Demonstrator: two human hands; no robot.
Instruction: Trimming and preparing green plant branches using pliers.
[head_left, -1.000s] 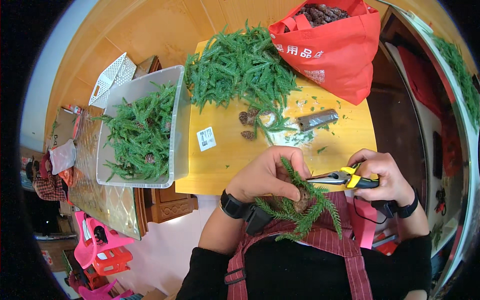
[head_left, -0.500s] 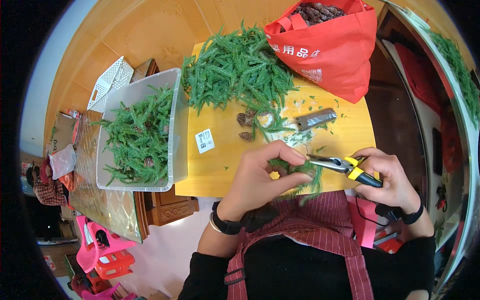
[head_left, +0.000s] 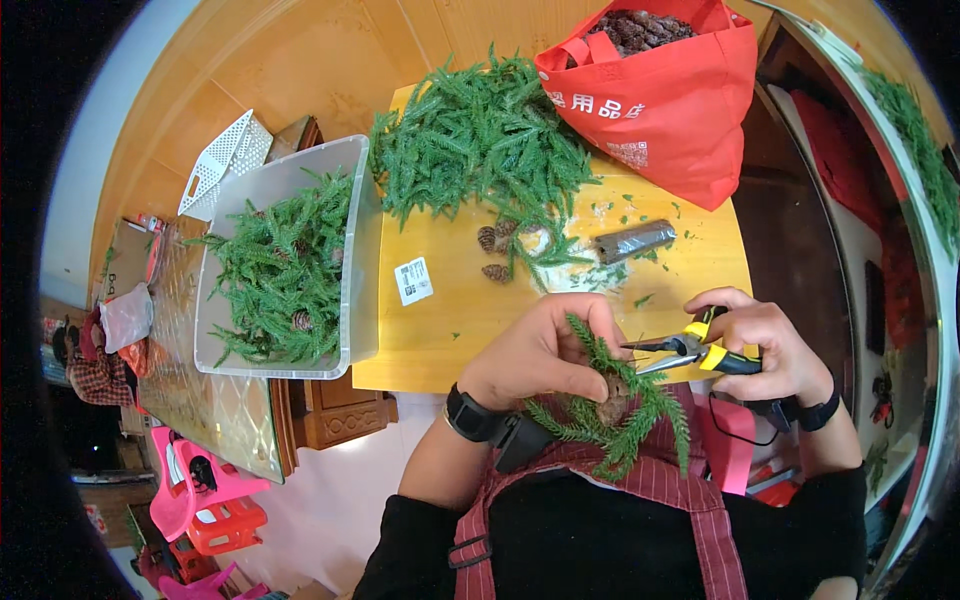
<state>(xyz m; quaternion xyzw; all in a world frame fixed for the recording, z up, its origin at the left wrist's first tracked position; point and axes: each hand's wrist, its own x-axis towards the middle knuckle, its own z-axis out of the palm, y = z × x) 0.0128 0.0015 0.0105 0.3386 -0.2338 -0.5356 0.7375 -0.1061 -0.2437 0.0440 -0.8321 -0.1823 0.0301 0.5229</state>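
Observation:
My left hand (head_left: 540, 350) pinches a green artificial pine sprig (head_left: 650, 415) over my lap at the table's near edge. A brown pinecone (head_left: 615, 402) sits among its branches, partly hidden by my fingers. In my right hand (head_left: 770, 340) is a pair of pliers (head_left: 700, 352) with yellow and black handles. Their jaws are spread and point left, just beside the sprig. Farther back on the yellow table (head_left: 430, 345) lie a few loose pinecones (head_left: 495, 271) and a brown bar in clear wrap (head_left: 635, 240).
A heap of green sprigs (head_left: 480, 140) covers the table's back. To its right stands a red bag (head_left: 660, 110) full of pinecones. A clear plastic bin (head_left: 345, 300) of sprigs with cones is on the left. A white label (head_left: 412, 281) lies near the bin.
The plier jaws have parted and come away from the sprig. My left hand has turned the sprig, bringing its spread branches and the pinecone into sight.

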